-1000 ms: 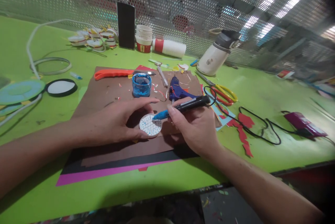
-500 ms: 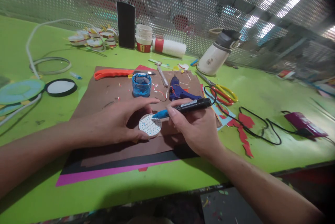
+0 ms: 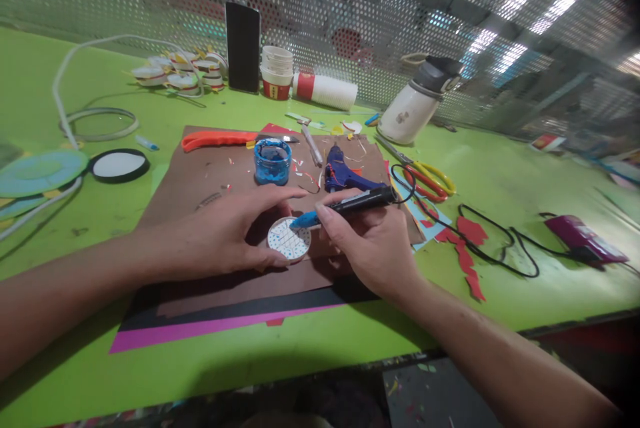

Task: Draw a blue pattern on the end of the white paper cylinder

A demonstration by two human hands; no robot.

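A small round white disc (image 3: 290,246), marked with dark crossing lines and blue dots, sits over the brown sheet (image 3: 200,175). My left hand (image 3: 210,235) curves around its left side, with the thumb on the lower edge; its other fingers are partly hidden. Between the thumb and fingers of my right hand (image 3: 377,245) is a marker (image 3: 357,203) with a black barrel and blue front. Its tip meets the disc's upper part, though I cannot tell whether it touches. Just behind the hands stand a blue-stained jar (image 3: 273,165) and a dark blue glue gun (image 3: 343,171).
An orange-handled knife (image 3: 215,139) lies behind the jar. Scissors (image 3: 430,178), red paper scraps (image 3: 469,255) and a black cord (image 3: 517,238) lie to the right. Farther back are a phone (image 3: 243,48), paper cups (image 3: 327,90) and a white bottle (image 3: 407,111).
The rear end of the marker has swung slightly left, with my right hand shifting a little. The left hand keeps its grip on the disc. The whole view has drifted slightly.
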